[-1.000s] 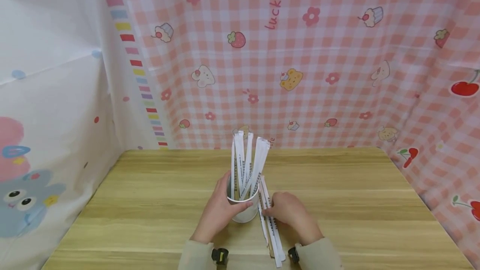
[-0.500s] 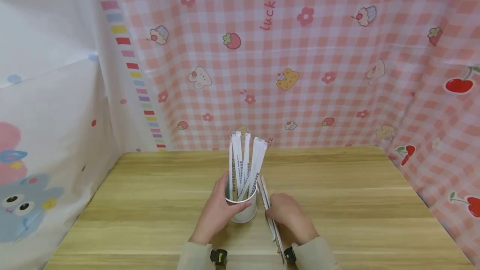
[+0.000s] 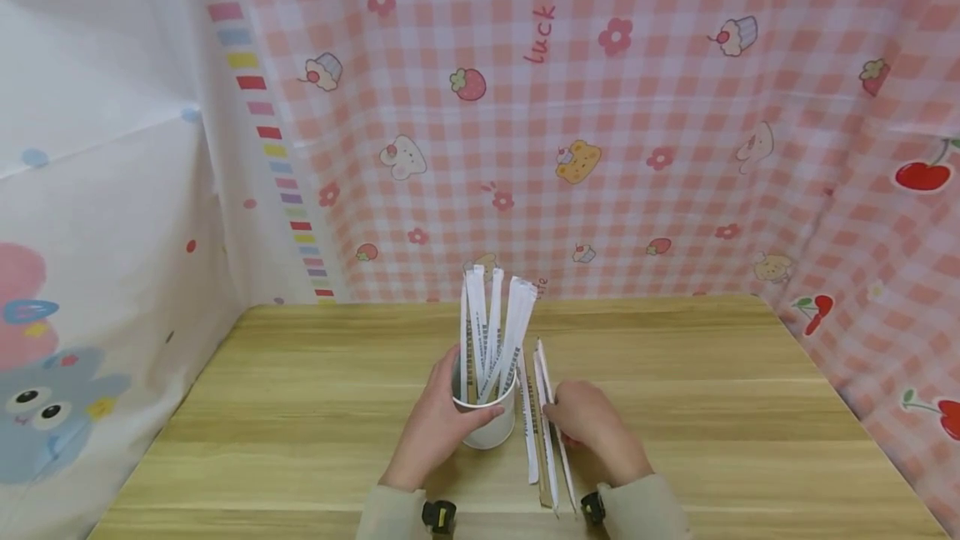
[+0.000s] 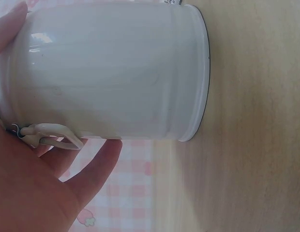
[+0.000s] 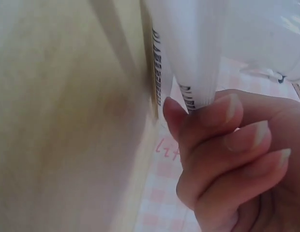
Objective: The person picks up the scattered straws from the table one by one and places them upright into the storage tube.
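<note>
My left hand [image 3: 438, 427] grips a white metal bucket [image 3: 489, 433] around its side, thumb over the front near the rim. A small looped lug [image 4: 58, 135] shows on the bucket's wall in the left wrist view. Several white paper-wrapped sticks [image 3: 480, 340] with dark print stand upright in it, leaning apart. Just right of the bucket, my right hand [image 3: 592, 423] pinches a wrapped stick [image 5: 191, 53] between thumb and curled fingers. More wrapped sticks [image 3: 528, 440] lie lengthwise beside it, one showing a brown side. What the wrappers contain is hidden.
The wooden tabletop [image 3: 300, 407] spreads around both hands. A pink checked cloth [image 3: 487, 148] hangs behind its back edge, with a white cloth [image 3: 112, 215] at the left.
The sticks beside the bucket were bunched together under my right fingers half a second ago; now they are spread apart. My right hand has shifted slightly right. My left hand keeps its hold.
</note>
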`<state>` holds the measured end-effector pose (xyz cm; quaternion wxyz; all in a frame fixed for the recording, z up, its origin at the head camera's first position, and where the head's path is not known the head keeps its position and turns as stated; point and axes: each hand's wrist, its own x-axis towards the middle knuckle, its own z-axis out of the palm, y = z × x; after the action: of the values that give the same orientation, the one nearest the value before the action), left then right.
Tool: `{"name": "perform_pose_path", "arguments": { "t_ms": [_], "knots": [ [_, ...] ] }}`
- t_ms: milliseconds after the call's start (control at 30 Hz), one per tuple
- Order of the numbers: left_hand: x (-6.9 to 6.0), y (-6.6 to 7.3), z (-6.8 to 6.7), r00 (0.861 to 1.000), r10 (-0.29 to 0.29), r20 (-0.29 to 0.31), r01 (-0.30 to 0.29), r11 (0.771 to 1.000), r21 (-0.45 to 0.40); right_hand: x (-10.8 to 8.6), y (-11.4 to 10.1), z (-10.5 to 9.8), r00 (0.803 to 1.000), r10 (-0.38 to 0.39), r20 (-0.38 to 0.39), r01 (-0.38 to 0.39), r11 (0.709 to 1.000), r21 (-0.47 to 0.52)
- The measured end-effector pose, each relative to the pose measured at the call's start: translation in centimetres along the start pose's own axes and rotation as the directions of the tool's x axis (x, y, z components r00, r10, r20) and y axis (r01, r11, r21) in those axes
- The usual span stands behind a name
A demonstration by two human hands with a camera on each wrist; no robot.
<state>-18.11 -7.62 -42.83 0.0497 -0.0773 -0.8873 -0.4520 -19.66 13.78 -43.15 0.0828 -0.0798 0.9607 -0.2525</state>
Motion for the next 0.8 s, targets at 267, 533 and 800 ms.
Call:
{"name": "perform_pose_path", "arguments": {
  "t_ms": [267, 533, 800],
  "knots": [
    [0.0, -0.2, 0.1, 1.0, 0.004, -0.004, -0.004, 1.0, -0.007, 0.1, -0.1, -1.4, 0.996, 0.037, -0.081, -0.033, 0.998, 0.047],
    [0.0, -0.3, 0.1, 1.0, -0.006, 0.002, 0.006, 1.0, -0.009, 0.3, -1.2, -2.4, 0.968, -0.036, -0.25, 0.064, 0.992, 0.105],
    [0.1, -0.4, 0.1, 1.0, 0.027, -0.009, -0.028, 1.0, -0.009, -0.5, -2.5, -3.5, 0.84, -0.115, -0.53, 0.256, 0.946, 0.199]
  ]
}}
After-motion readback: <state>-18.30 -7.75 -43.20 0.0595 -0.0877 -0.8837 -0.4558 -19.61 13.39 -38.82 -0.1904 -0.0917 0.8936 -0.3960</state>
